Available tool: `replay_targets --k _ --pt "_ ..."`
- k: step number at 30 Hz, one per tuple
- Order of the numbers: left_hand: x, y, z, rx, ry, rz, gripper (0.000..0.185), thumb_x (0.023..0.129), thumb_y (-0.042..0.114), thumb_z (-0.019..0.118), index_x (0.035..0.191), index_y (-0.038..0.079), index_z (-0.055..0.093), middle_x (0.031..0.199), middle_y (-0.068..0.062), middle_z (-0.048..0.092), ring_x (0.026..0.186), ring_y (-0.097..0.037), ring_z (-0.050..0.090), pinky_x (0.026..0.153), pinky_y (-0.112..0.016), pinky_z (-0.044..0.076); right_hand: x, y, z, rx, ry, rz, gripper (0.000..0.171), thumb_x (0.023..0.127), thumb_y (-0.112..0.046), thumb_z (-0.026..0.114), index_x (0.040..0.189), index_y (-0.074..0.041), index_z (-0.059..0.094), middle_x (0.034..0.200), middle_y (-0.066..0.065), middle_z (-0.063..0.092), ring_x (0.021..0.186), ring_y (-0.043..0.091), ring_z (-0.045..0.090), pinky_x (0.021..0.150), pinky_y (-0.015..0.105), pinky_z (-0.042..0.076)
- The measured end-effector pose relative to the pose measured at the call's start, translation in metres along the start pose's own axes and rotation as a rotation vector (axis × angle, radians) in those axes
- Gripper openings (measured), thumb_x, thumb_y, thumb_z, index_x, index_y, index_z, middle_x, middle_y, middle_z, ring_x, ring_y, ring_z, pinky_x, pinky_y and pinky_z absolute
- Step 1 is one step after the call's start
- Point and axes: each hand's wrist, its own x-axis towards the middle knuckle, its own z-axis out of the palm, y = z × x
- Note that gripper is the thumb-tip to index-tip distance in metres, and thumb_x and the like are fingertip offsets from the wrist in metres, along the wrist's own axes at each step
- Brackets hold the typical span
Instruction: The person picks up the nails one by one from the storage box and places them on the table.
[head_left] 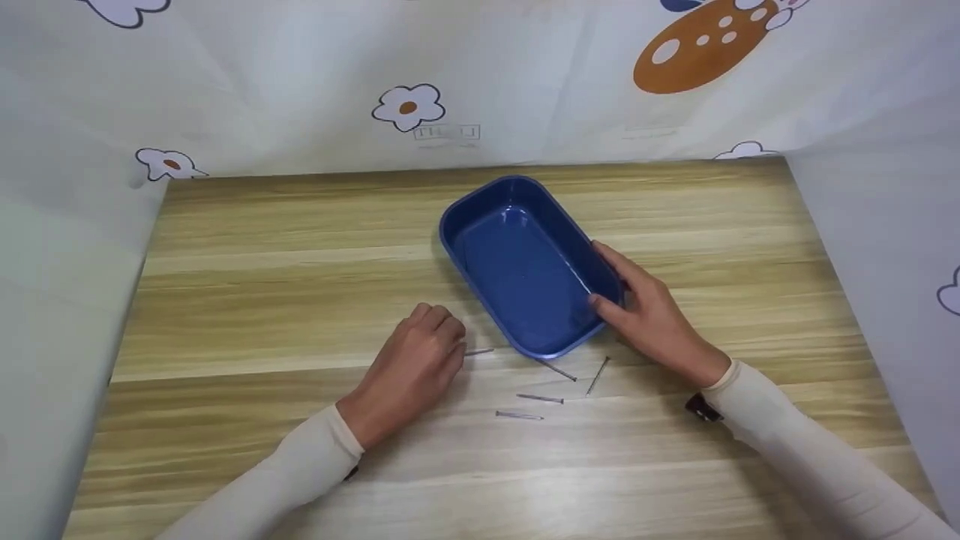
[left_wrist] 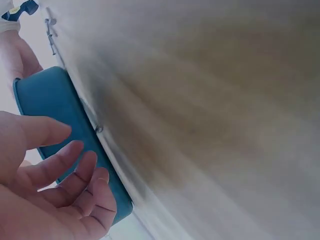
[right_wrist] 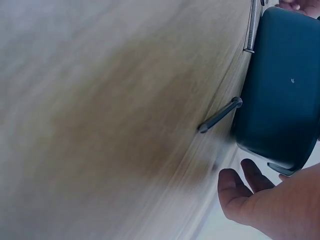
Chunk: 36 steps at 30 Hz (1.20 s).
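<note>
A blue rectangular tray (head_left: 525,262) stands empty at the middle of the wooden table (head_left: 262,262). My right hand (head_left: 611,289) grips its near right corner, with the thumb over the rim and the fingers along the outer wall. The right wrist view shows the tray's (right_wrist: 285,75) outer wall and my right hand (right_wrist: 245,185) beside it. My left hand (head_left: 450,337) rests knuckles up on the table left of the tray. Its fingers are loosely curled and touch a nail (head_left: 480,351). In the left wrist view the left hand (left_wrist: 75,160) holds nothing next to the tray (left_wrist: 50,100).
Several more nails lie loose before the tray: one (head_left: 555,369) at its near edge, one (head_left: 598,375) slanted, two (head_left: 540,398) flat nearer me. A nail (right_wrist: 220,116) lies against the tray's wall. A flower-print cloth (head_left: 480,82) walls the table behind and at both sides.
</note>
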Motion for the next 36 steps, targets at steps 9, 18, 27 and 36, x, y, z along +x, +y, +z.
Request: replay_targets --k 9,18,27,36 --pt "0.012 0.001 -0.010 -0.062 0.093 -0.076 0.015 0.100 0.004 0.073 0.114 0.000 0.073 0.113 -0.011 0.071 0.108 -0.029 0.064 0.096 -0.041 0.058 -0.001 0.001 0.000 0.019 0.000 0.005 0.075 0.102 -0.002 0.076 0.169 -0.015 0.045 0.164 0.015 0.054 0.135 0.034 0.064 0.112 0.044 0.053" --pt "0.028 -0.002 -0.017 -0.065 0.142 -0.060 0.021 0.097 0.001 0.076 0.117 0.000 0.070 0.115 -0.013 0.070 0.110 -0.031 0.063 0.096 -0.043 0.058 -0.001 0.000 0.000 -0.002 -0.008 0.018 0.074 0.103 -0.007 0.075 0.170 -0.017 0.044 0.165 0.012 0.053 0.136 0.031 0.063 0.111 0.020 0.046" --pt "0.053 -0.012 -0.019 0.007 0.159 -0.038 0.019 0.102 0.006 0.073 0.118 -0.004 0.072 0.116 -0.016 0.070 0.109 -0.034 0.061 0.096 -0.045 0.056 -0.001 -0.001 0.000 0.007 -0.013 0.018 0.074 0.103 -0.007 0.074 0.170 -0.016 0.045 0.164 0.014 0.054 0.136 0.033 0.064 0.113 0.039 0.051" --pt "0.074 -0.020 -0.020 0.122 0.111 -0.041 0.017 0.103 0.007 0.073 0.115 -0.005 0.076 0.118 -0.018 0.070 0.115 -0.037 0.058 0.088 -0.048 0.055 -0.001 -0.001 0.000 0.029 -0.010 0.024 0.074 0.103 -0.005 0.075 0.170 -0.017 0.045 0.165 0.015 0.053 0.137 0.033 0.063 0.114 0.046 0.051"
